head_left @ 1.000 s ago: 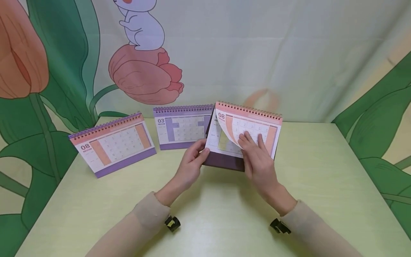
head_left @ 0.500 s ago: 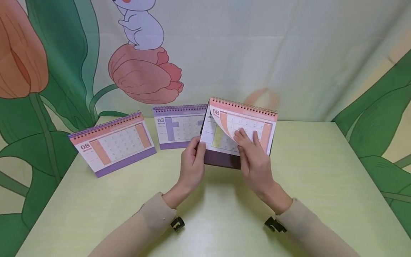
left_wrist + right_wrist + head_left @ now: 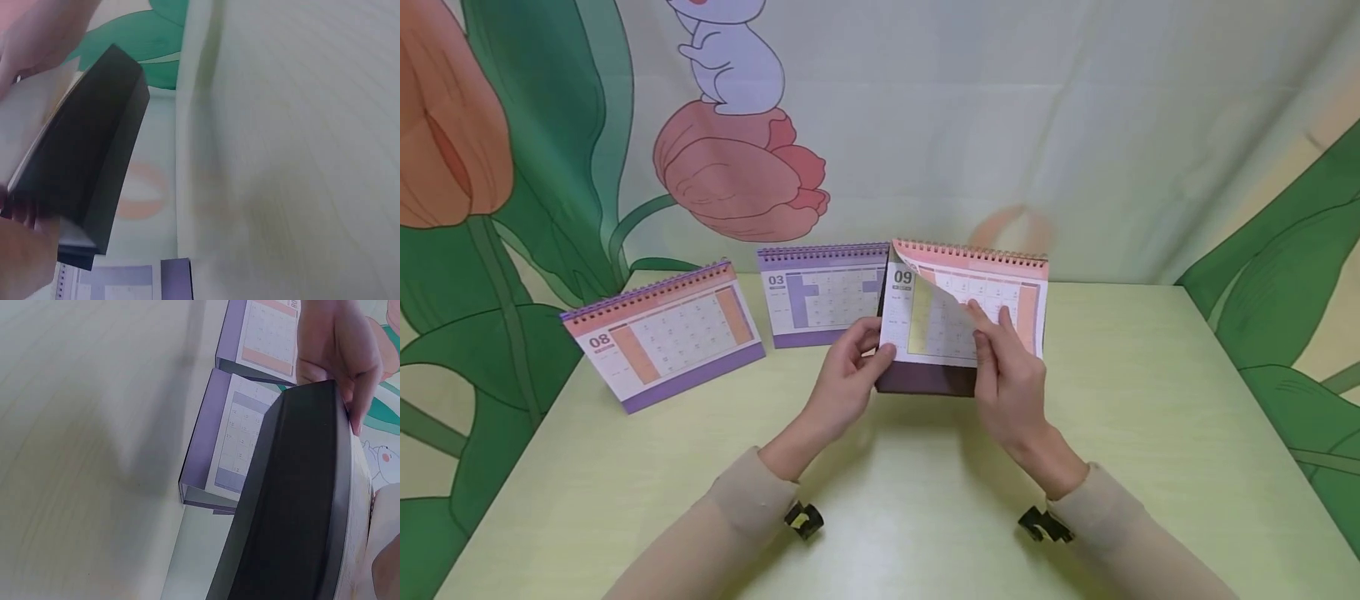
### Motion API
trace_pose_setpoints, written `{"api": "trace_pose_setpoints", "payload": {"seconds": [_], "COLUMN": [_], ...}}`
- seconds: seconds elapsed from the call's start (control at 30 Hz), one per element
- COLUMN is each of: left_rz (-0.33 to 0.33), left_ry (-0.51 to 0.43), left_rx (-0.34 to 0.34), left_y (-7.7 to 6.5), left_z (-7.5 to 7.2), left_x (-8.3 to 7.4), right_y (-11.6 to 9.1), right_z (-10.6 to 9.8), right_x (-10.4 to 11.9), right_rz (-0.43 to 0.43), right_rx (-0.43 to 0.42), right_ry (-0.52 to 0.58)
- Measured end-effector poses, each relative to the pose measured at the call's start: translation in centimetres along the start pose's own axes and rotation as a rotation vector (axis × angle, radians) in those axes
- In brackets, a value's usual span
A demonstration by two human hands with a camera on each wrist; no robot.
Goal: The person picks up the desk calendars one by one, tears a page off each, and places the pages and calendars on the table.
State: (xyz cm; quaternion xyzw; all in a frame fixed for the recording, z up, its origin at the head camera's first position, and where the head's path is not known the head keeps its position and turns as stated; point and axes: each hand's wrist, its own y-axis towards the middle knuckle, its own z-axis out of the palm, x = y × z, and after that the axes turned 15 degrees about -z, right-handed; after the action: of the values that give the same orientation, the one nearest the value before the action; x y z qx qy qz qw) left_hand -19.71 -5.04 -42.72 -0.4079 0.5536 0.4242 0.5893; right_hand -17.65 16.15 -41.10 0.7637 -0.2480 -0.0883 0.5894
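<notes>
A spiral-bound desk calendar with a dark base is held up over the table, tilted back. At its lower left edge my left hand grips it, thumb in front and fingers behind. My right hand pinches the loose lower edge of its pink-topped page. That page curls up from the left, baring a sheet marked 09 with a yellow column. In the left wrist view the black base shows from below; the right wrist view has the left hand at its far end.
Behind and left of the held calendar stands a purple calendar marked 03, partly covered by it. Farther left is another calendar marked 08 with orange columns. The pale green table meets a printed curtain at the back.
The page marked 08 has been lifted and curled farther right, so the 09 beneath now shows. The calendar moved left and up, then back down slightly with both hands.
</notes>
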Motion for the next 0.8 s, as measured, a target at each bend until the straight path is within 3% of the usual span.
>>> {"api": "trace_pose_setpoints", "payload": {"seconds": [0.17, 0.33, 0.63, 0.8], "left_rz": [-0.127, -0.195, -0.192, -0.187], "left_ry": [-0.035, -0.084, -0.071, -0.094], "left_rx": [0.083, 0.127, 0.103, 0.1], "left_y": [-0.1, -0.2, -0.3, -0.4], "left_z": [-0.8, -1.5, -2.1, -1.8], "left_x": [-0.3, -0.3, 0.1, 0.1], "right_y": [0.0, -0.1, -0.3, -0.6], "right_z": [-0.2, -0.1, 0.1, 0.3], "right_x": [-0.2, -0.4, -0.3, -0.3], "right_rz": [-0.027, -0.058, -0.06, -0.096], "right_rx": [-0.007, -0.014, -0.028, 0.002], "right_ry": [0.001, 0.009, 0.067, 0.024]}}
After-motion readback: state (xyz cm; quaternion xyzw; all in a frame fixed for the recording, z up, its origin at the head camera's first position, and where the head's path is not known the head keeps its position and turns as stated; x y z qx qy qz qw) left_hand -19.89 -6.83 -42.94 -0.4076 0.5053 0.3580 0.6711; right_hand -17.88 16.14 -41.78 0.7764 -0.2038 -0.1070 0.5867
